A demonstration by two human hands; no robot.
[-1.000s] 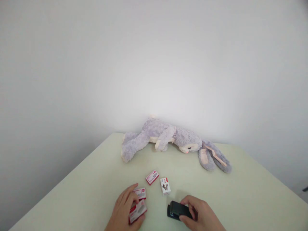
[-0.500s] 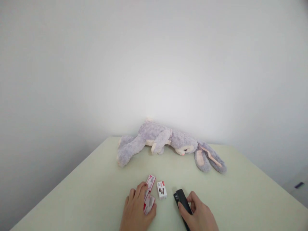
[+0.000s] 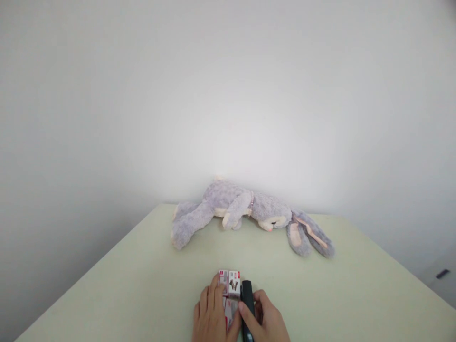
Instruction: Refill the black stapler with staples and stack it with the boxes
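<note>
My left hand (image 3: 213, 313) lies over the left side of a cluster of small boxes, its fingers along their edge and its thumb at the near right. A pink-and-white box (image 3: 223, 279) shows past the fingertips. Nearer me, another pink-and-white box (image 3: 231, 311) is partly covered by the hand. A white box with a dark clip picture (image 3: 234, 284) stands against the far pink one. My right hand (image 3: 264, 317) grips a black stapler (image 3: 247, 299) between thumb and fingers. The stapler lies lengthwise along the right side of the boxes; its near end is partly hidden.
A grey-lilac plush rabbit (image 3: 231, 202) lies on its side at the back of the pale green table (image 3: 142, 285), against the white wall (image 3: 228, 95). Its long ears (image 3: 309, 237) stretch to the right.
The stapler has moved left with my right hand and straightened beside the boxes. My left hand has shifted right, and the separate boxes now sit close together in line.
</note>
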